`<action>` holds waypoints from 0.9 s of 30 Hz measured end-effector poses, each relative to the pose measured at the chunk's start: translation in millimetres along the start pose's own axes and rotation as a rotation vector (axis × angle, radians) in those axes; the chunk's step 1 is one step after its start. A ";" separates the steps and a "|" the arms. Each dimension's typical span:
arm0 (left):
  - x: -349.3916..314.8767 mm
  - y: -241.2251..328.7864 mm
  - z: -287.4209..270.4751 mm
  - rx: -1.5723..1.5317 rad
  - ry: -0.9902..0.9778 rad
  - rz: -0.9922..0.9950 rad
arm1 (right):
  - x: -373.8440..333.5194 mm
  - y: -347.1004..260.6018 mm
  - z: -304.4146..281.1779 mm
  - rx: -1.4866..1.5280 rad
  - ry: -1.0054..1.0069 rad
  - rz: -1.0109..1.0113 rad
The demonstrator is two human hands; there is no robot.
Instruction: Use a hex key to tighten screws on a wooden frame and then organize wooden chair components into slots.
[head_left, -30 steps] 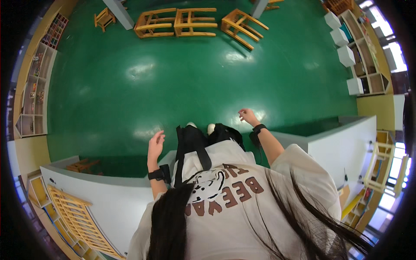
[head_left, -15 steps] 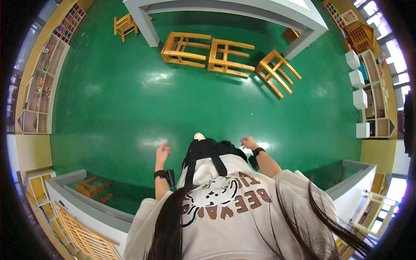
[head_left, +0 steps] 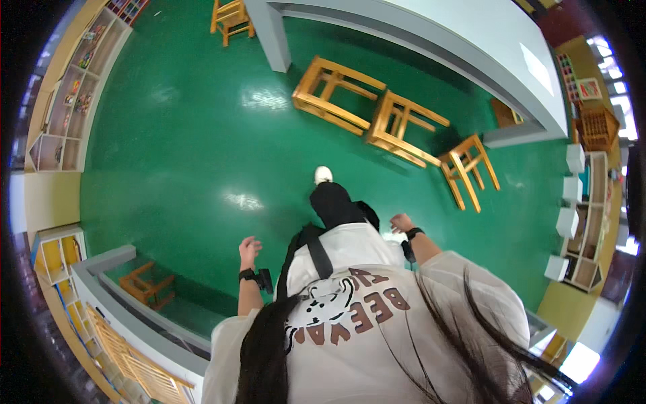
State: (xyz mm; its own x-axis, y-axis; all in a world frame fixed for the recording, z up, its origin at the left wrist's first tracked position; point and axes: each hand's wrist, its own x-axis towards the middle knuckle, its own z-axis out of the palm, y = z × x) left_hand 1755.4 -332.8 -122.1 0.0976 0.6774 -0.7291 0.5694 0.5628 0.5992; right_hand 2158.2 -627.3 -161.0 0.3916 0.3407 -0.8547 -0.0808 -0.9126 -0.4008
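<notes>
My left hand (head_left: 249,250) hangs in the air over the green floor, loosely open and holding nothing. On the other side of my body, my right hand (head_left: 402,223) is also bare of any object, its fingers slightly bent and loosely apart. Black devices are strapped to both wrists. Ahead of me, three wooden stools lie tipped over on the floor: a left one (head_left: 316,97), a middle one (head_left: 404,128) and a right one (head_left: 469,172), nearest to my right hand. Neither hand touches them. One white shoe (head_left: 324,175) shows in front of my dark trousers.
A grey-edged white table (head_left: 444,30) stands beyond the stools. A small wooden chair (head_left: 232,20) is at the far left. Shelves (head_left: 74,101) line the left wall, white cubes (head_left: 572,188) the right. Another grey-framed table (head_left: 134,330) is behind me at left.
I have stepped forward and my view has turned, so the stools and table appear closer and further right. My shoe now reaches further ahead. Both hands stay free of objects.
</notes>
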 end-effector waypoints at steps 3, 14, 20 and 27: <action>4.7 17.5 -11.6 -0.120 0.079 -0.025 | 58.3 -49.2 -26.8 -0.047 0.009 -0.123; 110.8 99.0 3.8 -0.045 0.053 -0.094 | 193.0 -274.1 -28.4 -0.516 0.219 -0.647; 187.2 141.1 38.9 0.106 -0.104 0.176 | 272.3 -293.1 -24.0 -0.213 0.010 -0.265; 220.2 152.5 63.8 0.167 -0.152 0.066 | 396.9 -335.8 8.4 -0.086 -0.055 -0.288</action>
State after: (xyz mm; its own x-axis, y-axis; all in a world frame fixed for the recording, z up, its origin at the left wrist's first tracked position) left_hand 1915.8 -128.0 -212.3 0.2539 0.6236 -0.7394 0.6836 0.4251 0.5932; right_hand 2333.1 -183.7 -368.5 0.3370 0.5976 -0.7275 0.1048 -0.7917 -0.6018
